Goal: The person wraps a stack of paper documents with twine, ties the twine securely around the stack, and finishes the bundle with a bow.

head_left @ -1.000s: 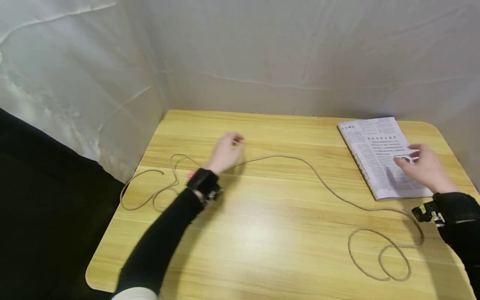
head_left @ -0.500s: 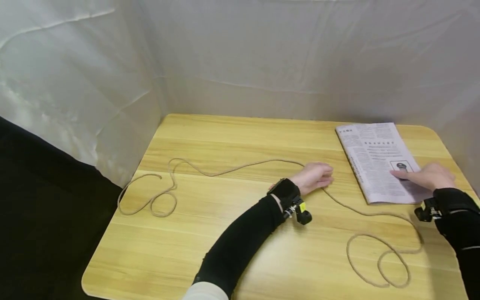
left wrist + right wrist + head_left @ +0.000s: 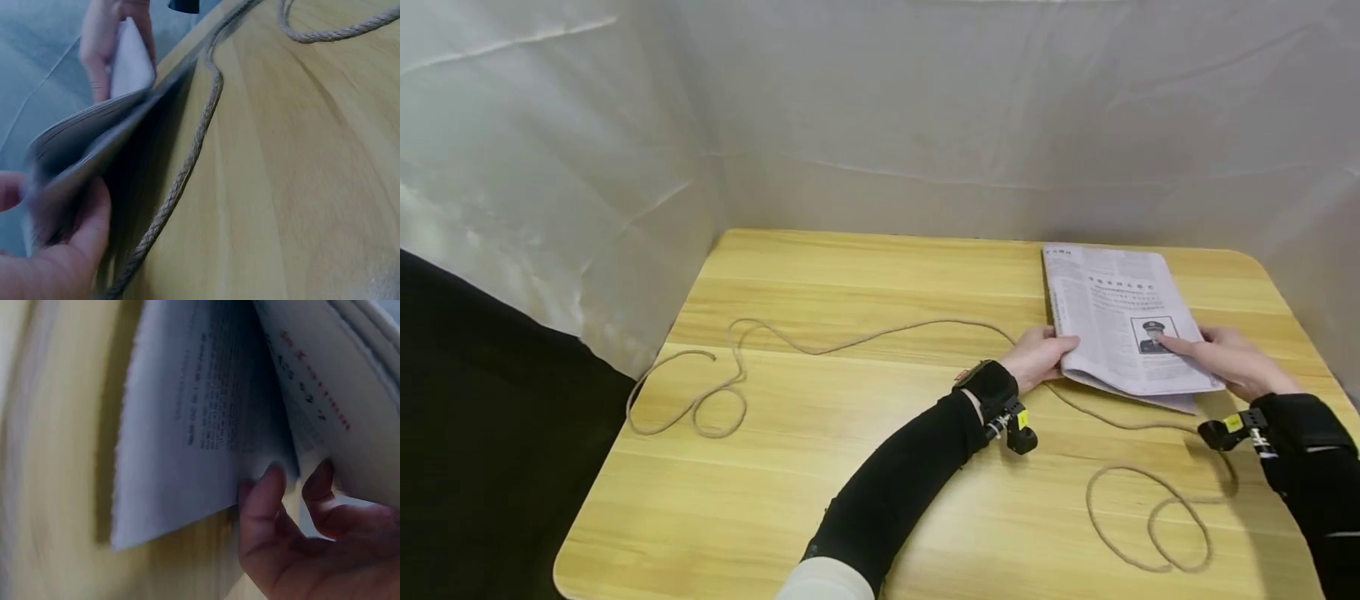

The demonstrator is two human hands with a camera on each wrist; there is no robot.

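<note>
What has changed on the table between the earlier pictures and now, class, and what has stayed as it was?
The left hand crossed from the far-left stretch of the rope over to the newspaper and now grips its left edge. The right hand, earlier resting on top, now holds the right edge, fingers underneath. The newspaper has slid leftward and its near edge is lifted off the table. The rope's loops lie as before.
</note>
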